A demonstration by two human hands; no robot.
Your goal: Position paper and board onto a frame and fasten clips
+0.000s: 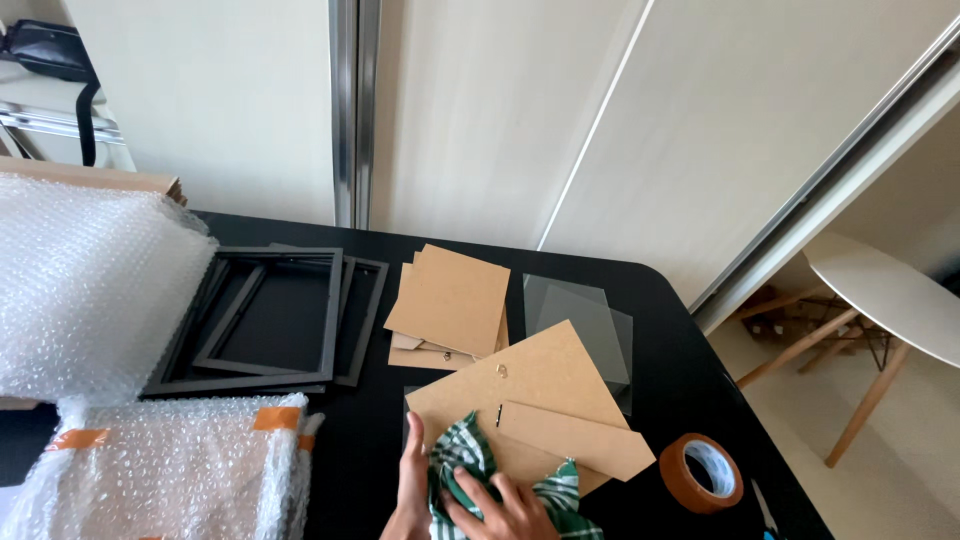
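My left hand point(410, 490) rests flat on the near edge of a brown frame backing board point(540, 385) with its stand flap folded out. My right hand point(505, 505) presses a green and white checked cloth point(465, 455) onto that same board. The cloth is bunched under my right fingers. Behind the board lies a stack of several more brown backing boards point(452, 300). To its right lie clear glass panes point(585, 315), partly under the board.
Several black picture frames point(270, 315) are stacked at the left on the black table point(660, 300). Bubble wrap point(90, 280) and wrapped bundles with orange tape point(170, 470) fill the left side. A brown tape roll point(700, 472) sits at the right. A white chair point(885, 290) stands beyond the table.
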